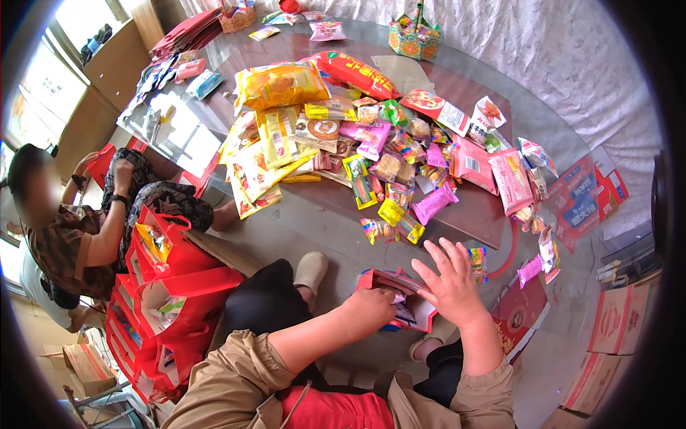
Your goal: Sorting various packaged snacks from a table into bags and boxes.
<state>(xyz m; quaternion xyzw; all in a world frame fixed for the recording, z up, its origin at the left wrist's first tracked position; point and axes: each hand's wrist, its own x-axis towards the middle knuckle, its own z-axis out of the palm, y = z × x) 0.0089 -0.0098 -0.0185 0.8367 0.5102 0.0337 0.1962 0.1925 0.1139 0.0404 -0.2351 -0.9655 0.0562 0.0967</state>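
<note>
A small red gift bag [423, 315] stands open in front of me, over my lap at the table edge. Inside its mouth are small wrapped items, partly hidden. My left hand [370, 309] reaches into the bag with curled fingers; its fingertips are hidden, so a hold on anything is unclear. My right hand [451, 289] is raised beside the bag's right rim, fingers spread and holding nothing. Just beyond the hands lie a yellow-ended candy packet [401, 221], a purple wrapped snack [435, 203] and a small colourful packet [478, 264].
A glass table [321, 228] bears a heap of snacks, including a large yellow bag [282, 84] and a red bag [356, 74]. Filled red gift bags [177, 300] stand to my left, near a seated person [69, 230]. Cardboard boxes [616, 322] are stacked at right.
</note>
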